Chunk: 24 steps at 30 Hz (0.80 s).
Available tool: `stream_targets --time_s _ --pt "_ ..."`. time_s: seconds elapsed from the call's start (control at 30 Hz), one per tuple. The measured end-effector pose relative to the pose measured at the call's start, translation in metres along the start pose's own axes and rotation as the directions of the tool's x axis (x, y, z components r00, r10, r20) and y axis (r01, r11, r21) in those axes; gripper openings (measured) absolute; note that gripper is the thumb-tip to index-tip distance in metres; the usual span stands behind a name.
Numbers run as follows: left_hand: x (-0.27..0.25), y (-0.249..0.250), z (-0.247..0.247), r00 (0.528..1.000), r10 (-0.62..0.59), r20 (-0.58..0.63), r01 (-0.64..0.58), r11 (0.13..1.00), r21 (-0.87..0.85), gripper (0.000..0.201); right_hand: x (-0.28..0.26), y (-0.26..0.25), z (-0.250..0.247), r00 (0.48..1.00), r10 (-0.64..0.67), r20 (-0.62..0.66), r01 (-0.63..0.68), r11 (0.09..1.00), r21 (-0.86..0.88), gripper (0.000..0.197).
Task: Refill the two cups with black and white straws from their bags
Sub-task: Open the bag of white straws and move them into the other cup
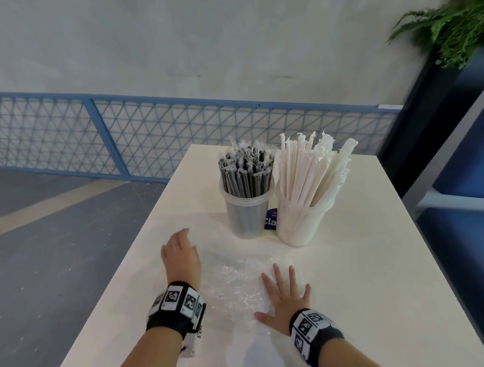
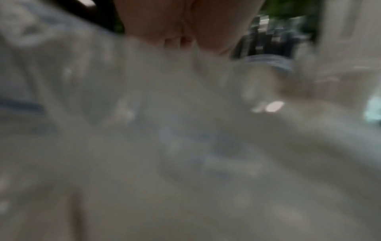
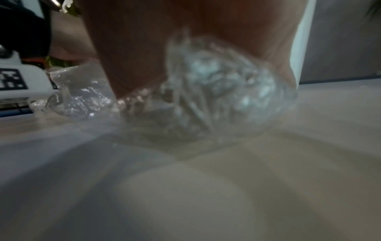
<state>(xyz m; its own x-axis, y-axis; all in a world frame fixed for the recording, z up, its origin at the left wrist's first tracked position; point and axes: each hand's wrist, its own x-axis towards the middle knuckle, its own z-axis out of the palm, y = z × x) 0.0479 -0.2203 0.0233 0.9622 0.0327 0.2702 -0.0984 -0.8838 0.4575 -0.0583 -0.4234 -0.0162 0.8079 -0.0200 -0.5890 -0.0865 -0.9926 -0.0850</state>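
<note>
Head view: right hand (image 1: pixel 284 300) flat on bag (image 1: pixel 232 281), apparently empty.

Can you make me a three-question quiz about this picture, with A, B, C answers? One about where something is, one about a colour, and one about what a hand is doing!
1. Where does the clear plastic cup of black straws stand?
A. left of the clear cup of white straws
B. right of it
C. on the floor

2. What colour is the metal mesh fence behind the pale table?
A. red
B. blue
C. yellow

3. What is the right hand doing?
A. gripping a straw
B. lifting a cup
C. lying flat on the crumpled clear plastic bag

Answers: 1 A, the cups stand side by side; 2 B, its frame and mesh are blue; 3 C, its fingers are spread on the bag.
</note>
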Motion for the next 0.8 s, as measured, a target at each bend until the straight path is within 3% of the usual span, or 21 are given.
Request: stream_targets --time_s 0.03,0.07,0.1,0.13,0.2,0.27,0.33,0.5,0.8 --pt "-0.005 0.01 0.001 0.991 0.123 0.046 -0.127 0.988 0.093 0.052 0.001 0.0 -0.001 1.0 0.006 0.006 -0.006 1.0 0.007 0.088" --pt "-0.013 0.024 0.0 0.951 0.24 0.196 -0.269 0.953 0.138 0.059 0.002 -0.001 -0.002 1.0 0.012 0.014 -0.012 1.0 0.01 0.089" --pt "-0.024 0.034 0.003 0.875 0.334 0.351 -0.405 0.901 0.154 0.064 0.004 -0.002 -0.002 1.0 0.02 0.021 -0.021 1.0 0.017 0.089" --pt "-0.034 0.041 0.008 0.786 0.352 0.508 -0.484 0.862 0.149 0.07 0.006 -0.003 -0.002 0.999 0.027 0.024 -0.027 0.999 0.025 0.09" --pt "-0.049 0.043 0.022 0.657 0.192 0.729 -0.464 0.865 0.191 0.094 0.008 -0.003 -0.002 0.999 0.039 0.019 -0.04 0.998 0.04 0.092" --pt "-0.051 0.033 0.032 0.583 0.025 0.812 -0.384 0.889 0.248 0.116 0.01 -0.003 -0.001 0.998 0.047 0.035 -0.05 0.996 0.067 0.094" --pt "-0.044 0.021 0.034 0.536 -0.054 0.843 -0.307 0.917 0.254 0.127 0.01 -0.001 -0.002 0.998 0.044 0.048 -0.048 0.994 0.096 0.096" --pt "-0.026 -0.005 0.029 0.519 -0.118 0.847 -0.197 0.947 0.253 0.141 0.009 0.011 -0.009 0.993 -0.001 0.116 -0.013 0.993 0.114 0.112" --pt "-0.022 -0.018 0.027 0.534 -0.141 0.834 -0.188 0.942 0.279 0.143 0.0 0.049 -0.01 0.99 -0.024 0.141 0.012 0.996 0.088 0.132"
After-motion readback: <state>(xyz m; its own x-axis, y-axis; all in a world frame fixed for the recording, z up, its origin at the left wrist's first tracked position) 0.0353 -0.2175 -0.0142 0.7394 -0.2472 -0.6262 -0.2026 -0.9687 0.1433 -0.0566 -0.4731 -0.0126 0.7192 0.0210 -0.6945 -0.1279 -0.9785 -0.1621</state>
